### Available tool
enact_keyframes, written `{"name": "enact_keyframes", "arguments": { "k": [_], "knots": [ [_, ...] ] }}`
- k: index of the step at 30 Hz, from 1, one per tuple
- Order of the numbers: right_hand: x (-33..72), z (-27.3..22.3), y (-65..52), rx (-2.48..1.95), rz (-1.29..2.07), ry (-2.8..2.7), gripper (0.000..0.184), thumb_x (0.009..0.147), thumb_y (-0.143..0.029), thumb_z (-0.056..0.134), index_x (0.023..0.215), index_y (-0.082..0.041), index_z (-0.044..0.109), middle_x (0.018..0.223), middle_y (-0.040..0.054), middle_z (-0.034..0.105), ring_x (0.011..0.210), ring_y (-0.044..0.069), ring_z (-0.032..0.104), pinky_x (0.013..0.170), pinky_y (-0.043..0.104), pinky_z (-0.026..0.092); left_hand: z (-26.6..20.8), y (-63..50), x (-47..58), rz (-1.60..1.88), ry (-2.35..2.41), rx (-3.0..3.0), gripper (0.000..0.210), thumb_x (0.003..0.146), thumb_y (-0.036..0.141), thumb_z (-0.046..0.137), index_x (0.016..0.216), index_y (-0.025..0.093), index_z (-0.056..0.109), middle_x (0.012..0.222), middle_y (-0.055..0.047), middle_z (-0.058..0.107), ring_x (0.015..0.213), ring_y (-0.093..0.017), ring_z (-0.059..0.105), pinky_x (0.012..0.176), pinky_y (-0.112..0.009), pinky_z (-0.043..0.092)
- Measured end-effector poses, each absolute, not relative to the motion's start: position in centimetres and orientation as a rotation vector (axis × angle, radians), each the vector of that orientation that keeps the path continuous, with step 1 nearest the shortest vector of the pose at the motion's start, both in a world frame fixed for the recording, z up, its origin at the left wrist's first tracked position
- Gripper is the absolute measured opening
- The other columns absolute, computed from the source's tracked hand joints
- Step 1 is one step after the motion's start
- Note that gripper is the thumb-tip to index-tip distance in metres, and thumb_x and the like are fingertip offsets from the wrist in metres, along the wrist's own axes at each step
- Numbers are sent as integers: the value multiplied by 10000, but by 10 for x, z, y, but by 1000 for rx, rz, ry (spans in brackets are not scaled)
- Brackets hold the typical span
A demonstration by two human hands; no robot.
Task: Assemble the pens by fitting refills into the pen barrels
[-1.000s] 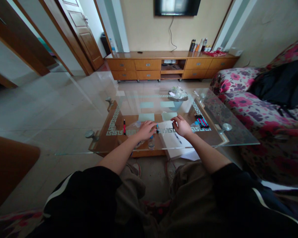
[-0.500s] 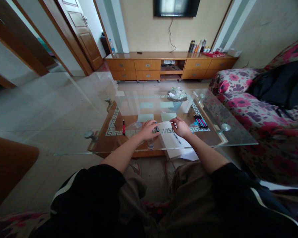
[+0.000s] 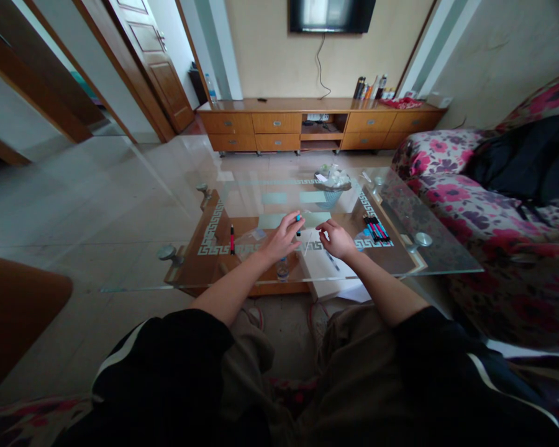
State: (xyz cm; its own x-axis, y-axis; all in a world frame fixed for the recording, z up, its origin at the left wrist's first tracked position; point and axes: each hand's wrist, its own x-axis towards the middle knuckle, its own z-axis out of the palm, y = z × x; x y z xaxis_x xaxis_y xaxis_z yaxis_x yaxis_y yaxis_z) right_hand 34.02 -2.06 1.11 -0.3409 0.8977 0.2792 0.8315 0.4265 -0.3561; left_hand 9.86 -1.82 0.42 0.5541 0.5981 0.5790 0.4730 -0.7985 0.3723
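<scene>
My left hand is closed around a blue-and-black pen, held upright above the glass coffee table. To its right, my right hand has its thumb and forefinger curled together; whatever they pinch is too small to make out. A thin white stick shows between the two hands, and I cannot tell whether it touches the fingers. Under the right hand, another pen appears over white paper. On the left lies a red-and-black pen. Several pink, blue and black pens lie in a row at the right.
A clear plastic bag lies beside the left forearm. Near the front edge is a transparent bottle-like object. Beyond stands a filled waste basket. A flowered sofa borders the table's right side, with a black backpack on it.
My left hand has risen slightly and moved forward, tilting the blue-and-black pen upright. My right hand has barely moved, its fingers a little more curled.
</scene>
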Motion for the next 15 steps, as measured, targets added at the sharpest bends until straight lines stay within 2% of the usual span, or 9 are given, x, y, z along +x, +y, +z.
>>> {"name": "enact_keyframes", "arguments": {
  "k": [6, 12, 15],
  "knots": [
    [339, 10, -21, -1466, 222, -2344, 255, 934, -216, 499, 1137, -204, 654, 1135, 96, 606, 922, 203, 619, 832, 292, 469, 8, -20, 98, 1203, 1032, 2522, 642, 899, 400, 628, 1461, 193, 397, 1513, -189, 287, 1387, -321, 421, 1157, -506, 391],
    [339, 12, -22, -1467, 226, -2344, 245, 934, -215, 503, 1119, -205, 663, 1136, 95, 607, 936, 203, 619, 837, 289, 467, 12, -22, 99, 1296, 1162, 2324, 350, 988, 302, 473, 1289, 174, 594, 1409, -145, 428, 1248, -219, 558, 1127, -410, 437],
    [338, 13, -22, -1460, 228, -2359, 246, 937, -220, 501, 1120, -198, 665, 1132, 96, 610, 918, 199, 620, 827, 287, 465, 4, -15, 103, 1336, 1260, 2057, 269, 961, 315, 529, 1124, 172, 688, 1305, -127, 525, 1101, -197, 638, 1024, -383, 521]
  ]
}}
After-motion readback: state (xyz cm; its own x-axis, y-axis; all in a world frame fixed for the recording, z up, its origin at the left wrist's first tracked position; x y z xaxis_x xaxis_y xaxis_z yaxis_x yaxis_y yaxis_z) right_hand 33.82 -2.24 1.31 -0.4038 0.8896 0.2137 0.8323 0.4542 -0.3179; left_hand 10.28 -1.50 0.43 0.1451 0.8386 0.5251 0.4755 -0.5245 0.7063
